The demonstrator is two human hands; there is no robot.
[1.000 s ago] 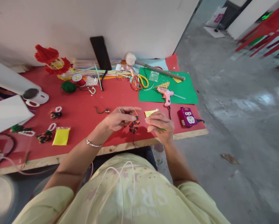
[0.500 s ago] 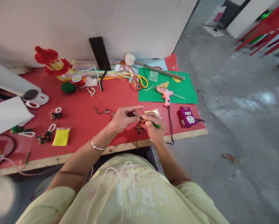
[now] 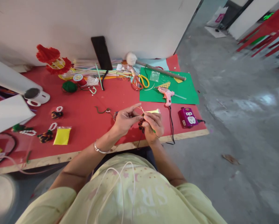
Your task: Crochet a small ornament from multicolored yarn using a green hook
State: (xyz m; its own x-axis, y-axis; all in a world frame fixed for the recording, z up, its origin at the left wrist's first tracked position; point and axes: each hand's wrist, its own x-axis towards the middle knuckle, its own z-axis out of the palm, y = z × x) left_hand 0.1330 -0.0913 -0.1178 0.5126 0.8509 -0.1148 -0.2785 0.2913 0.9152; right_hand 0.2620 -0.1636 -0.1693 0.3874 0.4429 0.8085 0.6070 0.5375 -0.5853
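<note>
My right hand [image 3: 154, 126] is closed on a thin crochet hook [image 3: 143, 110] with a green handle [image 3: 153, 131], its tip pointing up and left. A small dark, multicoloured yarn piece [image 3: 141, 125] hangs between my hands, partly hidden by the right fingers. My left hand [image 3: 126, 120] is closed beside it, thumb near the yarn piece and index finger stretched out, with a thin orange strand [image 3: 138, 107] at the fingertip. A yellow packet [image 3: 154, 111] lies just behind my right hand.
A pink glue gun [image 3: 166, 95] and scissors [image 3: 143, 81] lie on or by green card [image 3: 190, 90]. A purple power socket [image 3: 188, 117] stands at right. At left are a mug [image 3: 39, 97], green yarn [image 3: 70, 86] and beaded yarn pieces [image 3: 45, 136]. A phone [image 3: 102, 53] leans on the wall.
The hook has turned more upright, its metal tip now showing above my right fingers. The yarn piece is more hidden behind the right hand. The view has shifted slightly.
</note>
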